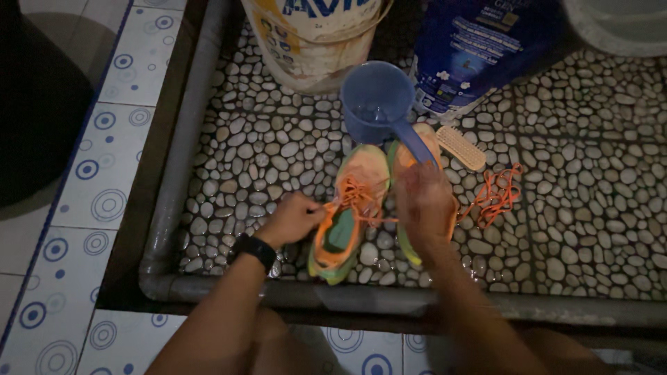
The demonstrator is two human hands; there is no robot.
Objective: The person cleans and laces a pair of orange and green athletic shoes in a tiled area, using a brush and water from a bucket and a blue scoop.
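left hand (295, 219) is closed on the lace at the left side of the orange shoe (351, 208); shoe lies on pebble floor (264, 149), long axis running away from the body; right hand (425, 201) is curled over the laces, exact hold can't be told; loose orange lace (495, 194) lies right.

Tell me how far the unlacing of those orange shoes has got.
Done: one orange lace lies loose on the pebble floor, and the right shoe appears unlaced, though the hand covers much of it. In hand: the left hand and right hand pull at the lace on the left shoe, partly threaded. Left: freeing that lace; the brush and dipper lie unused.
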